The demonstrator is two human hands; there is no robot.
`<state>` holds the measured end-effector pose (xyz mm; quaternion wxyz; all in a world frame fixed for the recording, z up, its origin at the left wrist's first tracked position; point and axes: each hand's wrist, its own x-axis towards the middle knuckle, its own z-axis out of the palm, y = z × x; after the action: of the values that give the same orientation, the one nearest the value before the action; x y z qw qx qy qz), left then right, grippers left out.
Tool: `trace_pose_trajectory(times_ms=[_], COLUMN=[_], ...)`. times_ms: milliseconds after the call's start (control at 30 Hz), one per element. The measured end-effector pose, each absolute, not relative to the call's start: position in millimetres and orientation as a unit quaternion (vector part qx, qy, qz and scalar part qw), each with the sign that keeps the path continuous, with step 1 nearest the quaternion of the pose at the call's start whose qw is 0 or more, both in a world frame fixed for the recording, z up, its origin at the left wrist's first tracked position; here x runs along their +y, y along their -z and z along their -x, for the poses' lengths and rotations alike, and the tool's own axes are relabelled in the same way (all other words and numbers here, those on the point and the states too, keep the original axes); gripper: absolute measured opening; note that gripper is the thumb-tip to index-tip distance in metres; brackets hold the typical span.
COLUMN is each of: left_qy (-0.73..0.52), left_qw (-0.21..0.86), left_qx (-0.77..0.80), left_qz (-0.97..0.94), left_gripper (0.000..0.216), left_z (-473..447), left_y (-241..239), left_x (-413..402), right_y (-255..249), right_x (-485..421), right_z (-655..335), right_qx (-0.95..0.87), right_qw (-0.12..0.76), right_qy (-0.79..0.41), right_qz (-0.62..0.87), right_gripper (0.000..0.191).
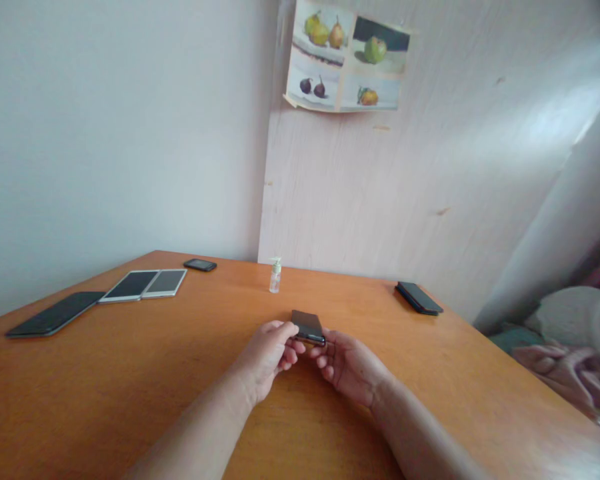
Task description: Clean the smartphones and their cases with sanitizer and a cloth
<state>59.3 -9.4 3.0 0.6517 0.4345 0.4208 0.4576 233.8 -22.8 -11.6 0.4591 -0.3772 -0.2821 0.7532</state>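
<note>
A dark smartphone (307,325) is held a little above the middle of the table, its near edge tipped toward me. My left hand (270,350) grips its left side, thumb on top and fingers curled beneath. At the phone's right near corner is my right hand (350,363), palm turned up, its fingers curled against the edge and underside. Part of those fingertips is hidden by the phone. Beyond the phone stands a small clear pump bottle (275,277) with a pale top.
On the wooden table (200,373), a black tablet (55,315), two white-framed devices (130,285) (165,283) and a small dark phone (200,265) lie left. Stacked dark phones (419,298) lie right. Fruit paintings (347,57) hang on the wall; crumpled cloth (570,373) is beyond the right edge.
</note>
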Motion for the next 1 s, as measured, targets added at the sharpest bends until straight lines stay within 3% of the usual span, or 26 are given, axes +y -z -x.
trace_pose_trajectory(times_ms=[367,567,733,1000], left_qy=[-0.443,-0.419,-0.397,-0.466], left_qw=[0.621,0.614,0.603,0.474], left_qx=[0.421,0.418,0.402,0.347], left_qz=[-0.49,-0.523,-0.564,-0.662], left_gripper=[0.013,0.03,0.041,0.027], left_z=[-57,-55,-56,-53], left_y=[-7,-10,-10,-11], left_x=[-12,-13,-15,-10], right_y=[18,13,7,8], right_x=[-23,-26,-23,-29], right_z=[-231,-231,-235,-232], right_qx=[-0.33,-0.384,-0.386,-0.479], right_qw=[0.512,0.527,0.59,0.57], right_qy=[-0.699,-0.667,-0.616,-0.579], right_qz=[0.376,0.362,0.352,0.334], right_gripper=[0.012,0.02,0.025,0.03])
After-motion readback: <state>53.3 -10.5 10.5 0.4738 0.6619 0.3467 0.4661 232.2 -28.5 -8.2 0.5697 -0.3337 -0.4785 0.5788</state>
